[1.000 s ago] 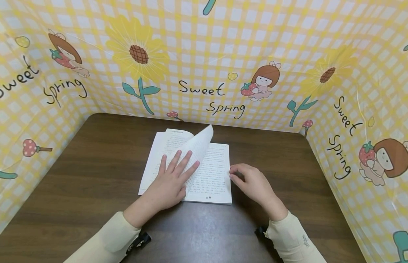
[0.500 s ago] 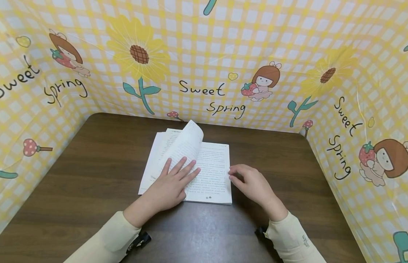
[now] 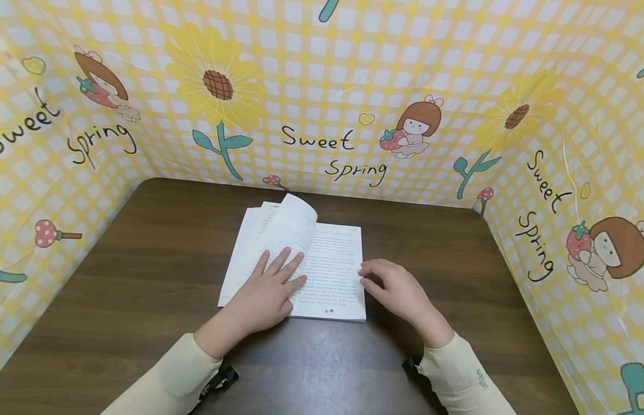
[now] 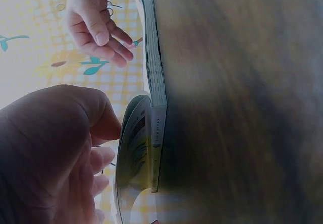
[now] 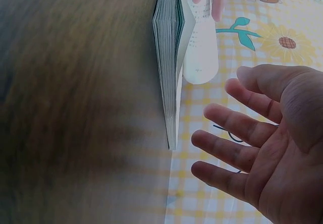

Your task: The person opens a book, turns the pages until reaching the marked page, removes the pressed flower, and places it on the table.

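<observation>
An open book (image 3: pixel 334 271) with printed text lies on the table. One of its pages (image 3: pixel 296 225) stands curled up and leans over toward the left half. My left hand (image 3: pixel 264 294) rests on the left side near the spine, its fingers spread and straight across the page's lower part. In the left wrist view the thumb lies against the book's left part (image 4: pixel 132 153), which bows up from the spine. My right hand (image 3: pixel 396 288) is at the book's right edge, fingers loosely bent; in the right wrist view its fingers (image 5: pixel 227 151) hold nothing.
The dark wooden table (image 3: pixel 145 271) extends around the book. A yellow checked cloth (image 3: pixel 311 75) with flowers and cartoon figures walls in the back and both sides. Black straps (image 3: pixel 220 380) sit at both sleeve cuffs.
The raised page has swung from right to left and now leans over the left half. My left hand's fingers have slid slightly down and left. The right hand has hardly moved.
</observation>
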A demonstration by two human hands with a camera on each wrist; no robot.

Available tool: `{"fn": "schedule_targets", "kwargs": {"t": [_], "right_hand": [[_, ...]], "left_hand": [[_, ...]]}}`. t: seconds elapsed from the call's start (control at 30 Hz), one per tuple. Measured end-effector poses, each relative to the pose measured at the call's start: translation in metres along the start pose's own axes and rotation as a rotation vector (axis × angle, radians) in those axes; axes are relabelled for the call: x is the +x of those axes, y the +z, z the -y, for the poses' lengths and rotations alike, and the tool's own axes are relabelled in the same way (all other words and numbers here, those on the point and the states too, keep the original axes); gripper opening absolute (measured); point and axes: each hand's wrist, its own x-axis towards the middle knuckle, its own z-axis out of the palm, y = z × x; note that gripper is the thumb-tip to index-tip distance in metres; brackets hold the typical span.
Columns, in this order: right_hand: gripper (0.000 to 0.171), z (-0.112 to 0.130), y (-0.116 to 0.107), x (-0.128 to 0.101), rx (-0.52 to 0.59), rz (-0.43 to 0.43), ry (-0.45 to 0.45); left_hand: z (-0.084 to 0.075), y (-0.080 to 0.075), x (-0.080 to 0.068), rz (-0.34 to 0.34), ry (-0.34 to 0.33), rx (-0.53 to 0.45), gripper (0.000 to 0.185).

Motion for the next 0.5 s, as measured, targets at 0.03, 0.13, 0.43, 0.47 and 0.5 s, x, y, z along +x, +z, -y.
{"fn": "schedule_targets", "kwargs": {"t": [0.03, 0.13, 0.43, 0.47, 0.5], "right_hand": [[0.014, 0.0000, 0.0002, 0.0002, -0.003, 0.001, -0.001], [0.013, 0.0005, 0.0004, 0.0008, -0.010, 0.003, -0.002], [0.014, 0.0009, 0.0011, 0.0008, -0.027, 0.017, -0.019], [0.014, 0.0010, 0.0011, 0.0007, -0.028, 0.017, -0.022], [0.014, 0.0010, 0.0012, 0.0007, -0.029, 0.017, -0.027]], "left_hand": [[-0.0002, -0.0003, 0.0000, -0.004, -0.006, -0.006, 0.049], [-0.0008, -0.0011, -0.0002, -0.018, -0.019, -0.016, 0.045], [-0.0016, -0.0010, -0.0004, -0.011, -0.074, -0.032, 0.055], [-0.0016, -0.0010, -0.0002, -0.013, -0.076, -0.026, 0.056], [-0.0018, -0.0014, -0.0001, -0.011, -0.080, -0.022, 0.057]]}}
